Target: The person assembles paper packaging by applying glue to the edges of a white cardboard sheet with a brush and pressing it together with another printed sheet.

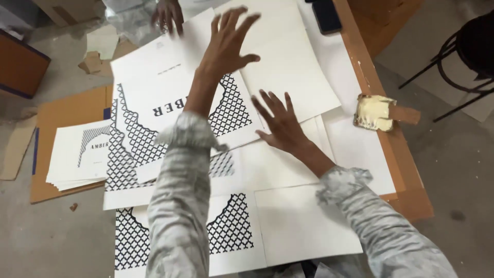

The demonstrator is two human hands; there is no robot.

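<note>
My left hand [228, 38] hovers with fingers spread above a large white printed sheet [154, 92] that bears a black lattice pattern and lettering. My right hand [280, 123] lies flat, fingers apart, on overlapping white sheets [288, 67] near the middle of the wooden table [406, 195]. Neither hand holds anything. More patterned sheets [234, 226] lie nearer to me, partly hidden by my grey patterned sleeves. Another person's hand [167, 15] rests on the sheets at the far edge.
A yellowish pad on a brown holder [378, 112] sits at the table's right edge. A dark flat object [325, 15] lies at the far right. A stack of printed cards [77, 154] rests on cardboard on the floor at left. A black chair [471, 56] stands at right.
</note>
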